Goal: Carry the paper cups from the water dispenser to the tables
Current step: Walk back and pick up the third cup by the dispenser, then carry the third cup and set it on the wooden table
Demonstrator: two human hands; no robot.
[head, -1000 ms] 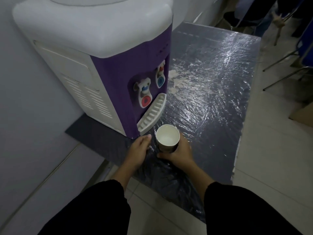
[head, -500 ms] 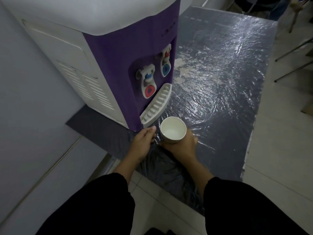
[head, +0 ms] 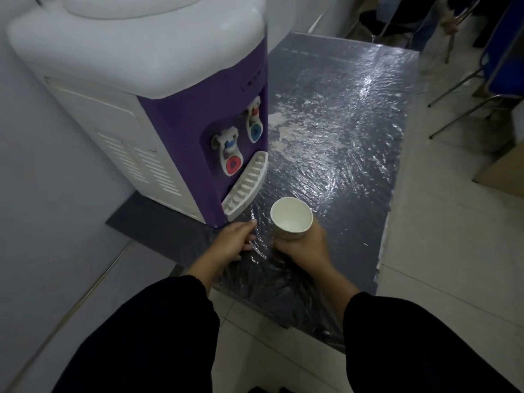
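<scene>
Paper cup (head: pixel 291 221) is riding higher off the film-covered table (head: pixel 340 154) than before, upright, mouth up. I'm gripping it in my right hand (head: pixel 304 245); left hand (head: pixel 231 243) is hovering loosely curled, empty, beside the dispenser's (head: pixel 181 114) drip tray (head: pixel 246 191).

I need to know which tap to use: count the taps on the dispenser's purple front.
2. The tap with the red disc sits nearer the person, above the drip tray; the tap with the blue disc sits beyond it. None appears hidden.
</scene>
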